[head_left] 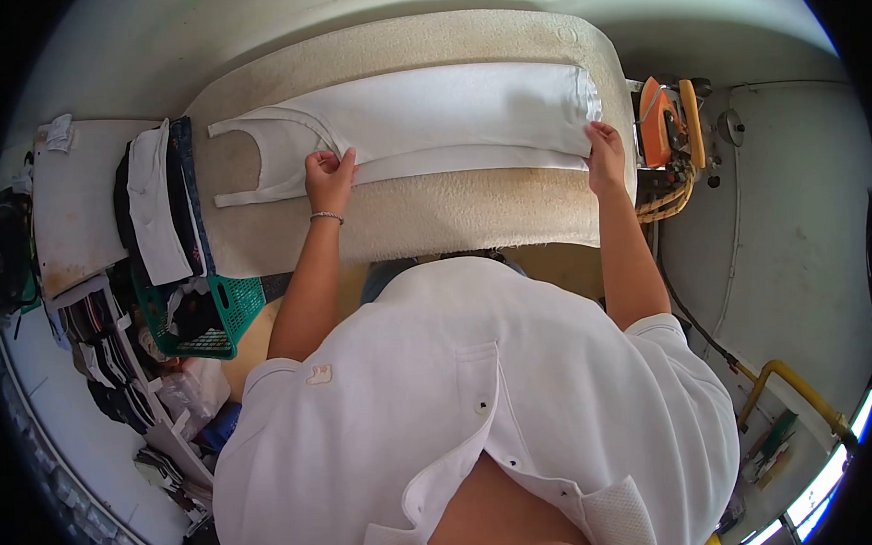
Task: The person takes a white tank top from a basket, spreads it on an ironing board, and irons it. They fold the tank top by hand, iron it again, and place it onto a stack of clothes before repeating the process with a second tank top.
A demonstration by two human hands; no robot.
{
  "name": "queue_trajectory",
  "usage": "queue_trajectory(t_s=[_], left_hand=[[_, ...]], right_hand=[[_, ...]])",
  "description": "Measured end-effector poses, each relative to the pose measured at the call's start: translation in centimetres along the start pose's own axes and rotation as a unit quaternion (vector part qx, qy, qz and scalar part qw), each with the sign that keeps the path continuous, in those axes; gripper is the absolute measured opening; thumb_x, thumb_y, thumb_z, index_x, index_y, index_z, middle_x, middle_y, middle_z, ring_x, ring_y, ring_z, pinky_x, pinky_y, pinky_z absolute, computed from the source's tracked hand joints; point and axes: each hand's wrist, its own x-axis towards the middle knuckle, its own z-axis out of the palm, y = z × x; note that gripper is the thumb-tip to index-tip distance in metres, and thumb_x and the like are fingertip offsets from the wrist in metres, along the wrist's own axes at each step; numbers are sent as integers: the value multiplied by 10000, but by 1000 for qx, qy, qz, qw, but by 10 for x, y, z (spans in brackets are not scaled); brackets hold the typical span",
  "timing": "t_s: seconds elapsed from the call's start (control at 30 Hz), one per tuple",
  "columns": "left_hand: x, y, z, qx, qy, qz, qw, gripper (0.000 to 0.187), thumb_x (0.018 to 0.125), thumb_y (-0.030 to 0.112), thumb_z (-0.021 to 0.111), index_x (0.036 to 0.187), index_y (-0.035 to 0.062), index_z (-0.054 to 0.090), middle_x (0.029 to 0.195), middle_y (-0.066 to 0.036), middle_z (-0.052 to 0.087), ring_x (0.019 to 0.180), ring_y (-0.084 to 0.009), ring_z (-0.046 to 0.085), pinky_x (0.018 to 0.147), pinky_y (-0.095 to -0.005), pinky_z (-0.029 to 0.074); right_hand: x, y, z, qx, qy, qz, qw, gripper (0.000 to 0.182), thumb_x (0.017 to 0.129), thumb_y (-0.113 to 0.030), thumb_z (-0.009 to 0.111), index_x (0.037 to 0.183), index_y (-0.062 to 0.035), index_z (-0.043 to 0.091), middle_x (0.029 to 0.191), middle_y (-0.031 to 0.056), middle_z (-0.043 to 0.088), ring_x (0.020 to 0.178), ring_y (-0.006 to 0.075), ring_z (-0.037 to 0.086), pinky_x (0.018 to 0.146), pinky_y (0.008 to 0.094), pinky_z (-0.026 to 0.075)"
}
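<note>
A white tank top [430, 109] lies flat on the beige padded ironing board [424, 215], folded lengthwise, its straps pointing left and its hem at the right end. My left hand [330, 178] pinches the near edge of the top close to the armhole, thumb against the curled fingers. At the opposite end, my right hand [606, 159] grips the near corner of the hem between thumb and fingers. Both hands rest at the board's surface, and the cloth between them lies nearly straight. A lower layer of the top shows along the near side.
An orange iron [656, 123] stands on a rack just right of the board. Folded clothes [160, 205] hang over the left end, above a green plastic basket [238, 313]. A white side table [78, 203] stands farther left. A yellow pipe [795, 380] runs at lower right.
</note>
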Motion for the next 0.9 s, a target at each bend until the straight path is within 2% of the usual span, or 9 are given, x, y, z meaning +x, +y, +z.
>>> queue_trajectory(t_s=[0.03, 0.07, 0.13, 0.23, 0.37, 0.43, 0.57, 0.73, 0.9], left_hand=[[4, -3, -4, 37, -14, 17, 999, 368, 843, 76, 713, 1023, 45, 393, 857, -76, 600, 733, -160, 668, 588, -238, 510], [9, -5, -9, 38, -14, 16, 999, 368, 843, 76, 713, 1023, 45, 393, 857, -76, 600, 733, -160, 668, 588, -238, 510], [17, -7, -19, -38, -25, 85, 995, 429, 811, 52, 742, 1058, 41, 392, 855, -83, 603, 722, -152, 655, 607, -240, 517], [12, -8, -26, -9, -40, 65, 997, 438, 812, 43, 736, 1085, 37, 393, 855, -86, 607, 712, -146, 640, 633, -245, 522], [15, -22, -29, 34, -45, 68, 996, 454, 814, 40, 734, 1117, 30, 396, 865, -90, 612, 722, -147, 635, 664, -249, 525], [16, -22, -30, 92, -46, 106, 989, 467, 809, 58, 745, 1129, 30, 406, 874, -88, 616, 742, -143, 637, 687, -254, 526], [10, -13, -37, 45, -41, 79, 995, 492, 796, 81, 762, 1140, 35, 415, 870, -87, 619, 742, -135, 631, 679, -249, 519], [-6, -4, -29, 252, -24, 158, 954, 457, 789, 149, 769, 1118, 53, 467, 827, -59, 626, 679, -127, 618, 642, -272, 509], [-11, -3, -32, 269, -27, 135, 953, 418, 804, 150, 741, 1123, 57, 488, 836, -56, 627, 677, -132, 613, 633, -283, 508]], right_hand=[[0, 1, -2, 1, 0, 0, 1000, 349, 828, 7, 631, 1153, -18, 504, 1127, 71, 555, 957, 170, 555, 868, 297, 474], [2, 4, -5, -22, -26, -65, 997, 409, 802, 20, 658, 1171, -11, 485, 1146, 81, 547, 989, 176, 545, 874, 292, 471], [11, 4, -14, -66, -46, -148, 986, 571, 738, 40, 726, 1227, -22, 438, 1173, 106, 537, 1034, 199, 538, 885, 307, 473], [13, 14, -30, -124, -66, -143, 980, 576, 753, 33, 717, 1244, -33, 423, 1182, 119, 534, 1033, 209, 549, 887, 315, 478], [-3, 10, -26, -214, -61, -160, 962, 626, 768, 52, 696, 1301, -56, 388, 1192, 122, 529, 936, 200, 591, 831, 314, 517], [-6, 6, -28, -215, -76, -155, 961, 653, 767, 56, 693, 1325, -65, 376, 1191, 122, 526, 913, 188, 593, 810, 306, 524], [0, 2, -33, -241, -95, -192, 947, 723, 763, 68, 686, 1381, -87, 345, 1184, 121, 515, 845, 155, 597, 757, 286, 532], [-3, -8, -30, -285, -112, -210, 929, 736, 760, 67, 684, 1395, -81, 343, 1174, 113, 512, 808, 145, 595, 725, 282, 529], [-6, -11, -34, -305, -111, -228, 918, 727, 747, 67, 686, 1386, -70, 368, 1169, 108, 510, 798, 133, 595, 696, 271, 530]])
